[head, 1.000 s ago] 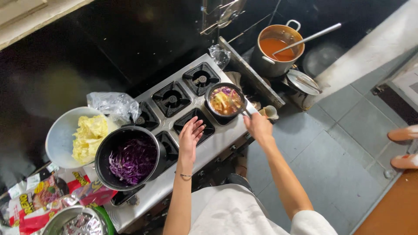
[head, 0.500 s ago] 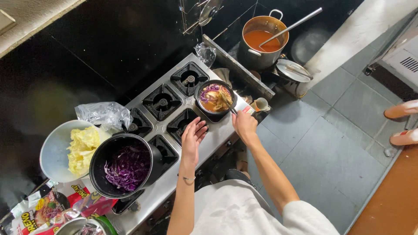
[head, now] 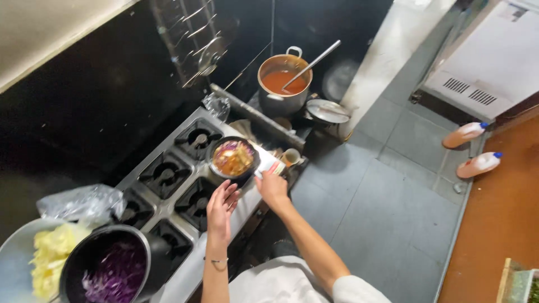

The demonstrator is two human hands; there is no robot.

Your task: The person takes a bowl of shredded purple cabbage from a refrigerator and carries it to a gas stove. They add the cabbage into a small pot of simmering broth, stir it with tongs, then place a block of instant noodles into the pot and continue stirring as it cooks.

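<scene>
On the steel gas stove [head: 168, 185], a small black pan [head: 233, 160] of orange-purple vegetables — its handle gripped by the right hand [head: 272, 188]. Left hand [head: 220, 206] hovers beside the pan, fingers spread. Nearer, a dark bowl [head: 106, 266] of shredded purple cabbage.

Small food-filled pan [head: 233, 159] on stove [head: 168, 185]

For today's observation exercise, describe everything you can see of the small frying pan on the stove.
The small frying pan is round, dark and shallow, of what looks like metal, sitting level on a burner at the near right corner of the steel gas stove. It holds a mix of orange-yellow and purple food. Its handle is hidden under the right hand, which seems to grip it. The left hand hovers open beside the pan, not touching it.
</scene>
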